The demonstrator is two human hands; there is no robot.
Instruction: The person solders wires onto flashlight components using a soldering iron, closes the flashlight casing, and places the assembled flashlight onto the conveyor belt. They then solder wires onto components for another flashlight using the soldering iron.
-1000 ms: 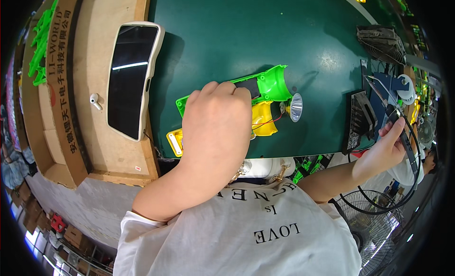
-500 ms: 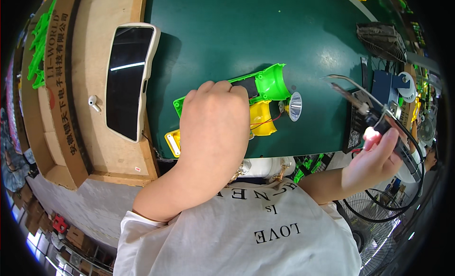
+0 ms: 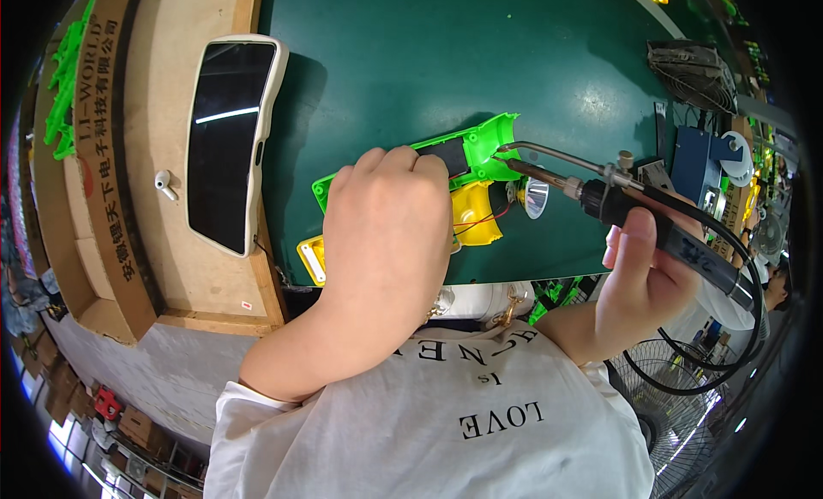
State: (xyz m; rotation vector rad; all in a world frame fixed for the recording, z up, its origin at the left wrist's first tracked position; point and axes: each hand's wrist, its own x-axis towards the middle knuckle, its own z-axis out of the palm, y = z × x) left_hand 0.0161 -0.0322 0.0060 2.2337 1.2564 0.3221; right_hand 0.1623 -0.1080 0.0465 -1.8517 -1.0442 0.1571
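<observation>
A flashlight housing lies on the green table, its green half [image 3: 490, 152] beyond its yellow half [image 3: 474, 214]. My left hand [image 3: 390, 216] is closed over the middle of the housing; its fingertips are hidden beneath. A round silver reflector [image 3: 536, 197] sits by the yellow half, with thin red wires running to it. In my right hand [image 3: 641, 285] is a soldering iron [image 3: 686, 246] with a curved solder feed tube [image 3: 557, 158]. Its tip points left and shows over the open end of the green half; whether it touches, I cannot tell.
A phone [image 3: 227, 143] in a pale case leans at the left beside a white earbud [image 3: 166, 185]. Farther left stands a cardboard box [image 3: 120, 182] with green parts. A blue device [image 3: 693, 160] with a white spool stands at the right. The iron's black cable [image 3: 729, 375] loops beside a fan.
My right hand has swung the soldering iron left, bringing its tip from the table's right side over the green half. My left hand stays almost where it was.
</observation>
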